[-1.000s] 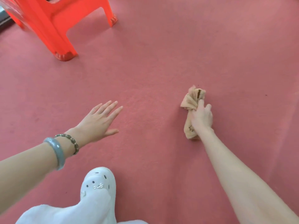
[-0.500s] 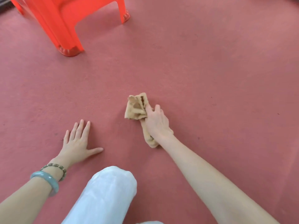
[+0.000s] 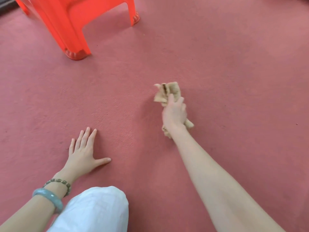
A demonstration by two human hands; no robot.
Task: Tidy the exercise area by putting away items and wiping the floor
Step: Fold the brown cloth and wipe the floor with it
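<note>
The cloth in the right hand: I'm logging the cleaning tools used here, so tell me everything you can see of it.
The cloth is a tan, soft-looking rag, bunched and crumpled rather than spread flat, with darker brown marks in its folds. The right hand is closed around its middle, so one wad sticks out past the fingers and a smaller end shows by the wrist. It lies against the red floor, well clear of the red plastic stool.
</note>
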